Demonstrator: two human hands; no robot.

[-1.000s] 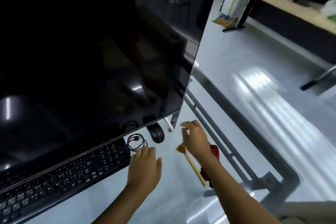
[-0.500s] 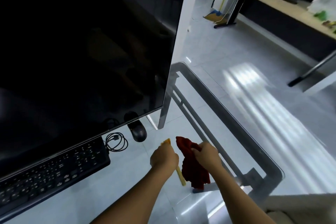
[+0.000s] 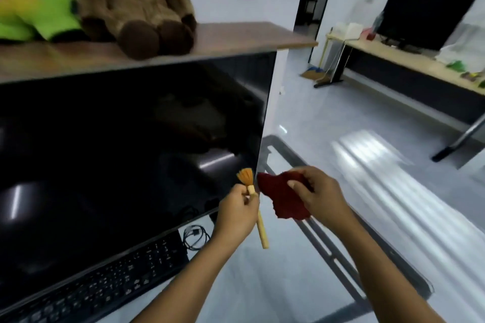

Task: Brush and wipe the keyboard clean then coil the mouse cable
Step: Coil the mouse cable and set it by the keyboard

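Note:
My left hand (image 3: pixel 237 214) is closed around a small wooden brush (image 3: pixel 253 198), orange bristles pointing up, handle hanging below the fist. Just to its right my right hand (image 3: pixel 319 198) grips a crumpled dark red cloth (image 3: pixel 282 198). Both are raised above the glass desk (image 3: pixel 288 283), in front of the monitor's lower right corner. The black keyboard (image 3: pixel 105 286) lies at the lower left under the screen. A coiled black cable (image 3: pixel 195 236) rests beside the keyboard's right end. The mouse is hidden behind my left hand.
A large dark monitor (image 3: pixel 131 152) fills the left half. Above it a wooden shelf (image 3: pixel 236 37) carries a brown plush toy (image 3: pixel 136 5) and a green one (image 3: pixel 34 0). Across the tiled floor stands a long desk (image 3: pixel 409 63) with another monitor (image 3: pixel 425 17).
Both hands have lifted from the desk, the left with the brush and the right with the red cloth. The view has tilted upward, revealing the shelf and toys.

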